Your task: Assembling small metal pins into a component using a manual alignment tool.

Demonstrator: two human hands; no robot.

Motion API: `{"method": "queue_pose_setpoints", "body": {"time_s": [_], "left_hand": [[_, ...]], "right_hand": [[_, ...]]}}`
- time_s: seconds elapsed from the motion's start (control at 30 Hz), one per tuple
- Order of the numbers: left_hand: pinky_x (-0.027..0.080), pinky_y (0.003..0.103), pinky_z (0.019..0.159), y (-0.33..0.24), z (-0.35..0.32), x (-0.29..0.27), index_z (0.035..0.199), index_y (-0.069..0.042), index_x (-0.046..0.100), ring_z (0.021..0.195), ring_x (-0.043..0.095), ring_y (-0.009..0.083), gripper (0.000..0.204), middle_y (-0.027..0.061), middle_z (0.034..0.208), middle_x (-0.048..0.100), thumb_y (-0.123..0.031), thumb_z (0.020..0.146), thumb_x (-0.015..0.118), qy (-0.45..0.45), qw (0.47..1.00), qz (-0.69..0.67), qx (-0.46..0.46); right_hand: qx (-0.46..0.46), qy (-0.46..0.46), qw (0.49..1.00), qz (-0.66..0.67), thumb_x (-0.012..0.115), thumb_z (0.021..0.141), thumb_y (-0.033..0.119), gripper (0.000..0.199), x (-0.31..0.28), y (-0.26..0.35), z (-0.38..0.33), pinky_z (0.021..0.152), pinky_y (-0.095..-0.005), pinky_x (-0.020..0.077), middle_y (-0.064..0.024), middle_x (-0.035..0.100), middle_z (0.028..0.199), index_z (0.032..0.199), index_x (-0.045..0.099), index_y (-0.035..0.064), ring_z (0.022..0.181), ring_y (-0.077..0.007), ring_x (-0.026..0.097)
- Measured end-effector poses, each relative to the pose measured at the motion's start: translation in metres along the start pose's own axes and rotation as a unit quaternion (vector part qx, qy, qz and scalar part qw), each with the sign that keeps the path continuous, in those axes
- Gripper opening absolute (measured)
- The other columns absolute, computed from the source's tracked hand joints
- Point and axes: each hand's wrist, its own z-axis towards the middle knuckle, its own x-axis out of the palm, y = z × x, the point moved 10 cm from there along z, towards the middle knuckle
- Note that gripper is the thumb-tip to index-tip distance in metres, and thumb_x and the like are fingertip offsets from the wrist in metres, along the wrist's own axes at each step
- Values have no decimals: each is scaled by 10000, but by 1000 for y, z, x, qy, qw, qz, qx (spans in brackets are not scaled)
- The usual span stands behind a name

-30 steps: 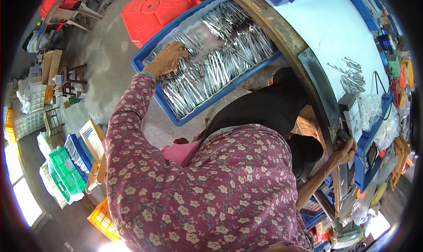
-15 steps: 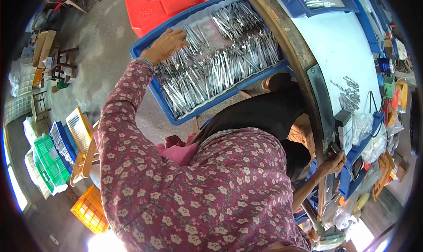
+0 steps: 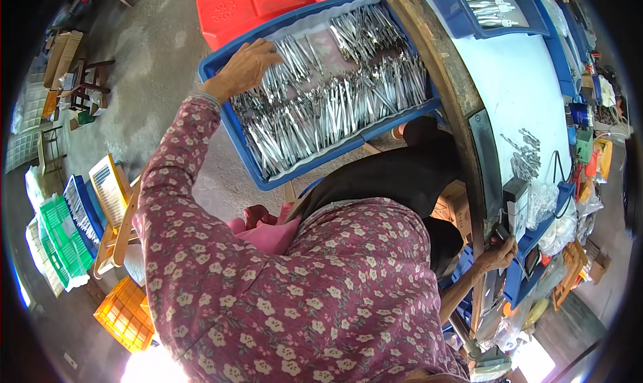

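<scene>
The left hand [image 3: 244, 68] rests with an open grip on metal pieces [image 3: 328, 108] in a blue tray [image 3: 221, 95]; the right hand [image 3: 497, 254] grips the bench [image 3: 469, 115] edge.

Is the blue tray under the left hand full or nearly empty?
Full: shiny metal pieces cover nearly the whole floor of the blue tray, heaped in overlapping rows. The left hand rests on them.

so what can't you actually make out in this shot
Head view only:
- Left hand fingertips: buried among the metal pieces in the blue tray, grip unclear.
- Right hand: small, near the table edge; what it touches is unclear.
- Lap and legs: hidden by the floral sleeve and torso.
</scene>
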Motion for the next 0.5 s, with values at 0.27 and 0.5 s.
{"method": "queue_pose_setpoints", "body": {"time_s": [0.27, 0.5], "left_hand": [[347, 411, 904, -28, -19, 9, 929, -157, 587, 1091, 420, 262, 325, 51, 1073, 487, -97, 632, 705, 57, 995, -48, 67], [340, 401, 916, -35, -23, 12, 870, -162, 578, 1101, 420, 247, 296, 40, 1079, 484, -125, 617, 728, 18, 995, -41, 94]], "right_hand": [[-17, 11, 999, -39, 580, 863, 279, 328, 1, 6, -1, 490, -229, 370, -72, 540, 646, 895, 565, -46, 518, -111, 474], [-33, 17, 998, -50, 581, 865, 276, 322, 2, 9, 1, 489, -235, 373, -75, 536, 639, 881, 565, -45, 514, -112, 471]]}}
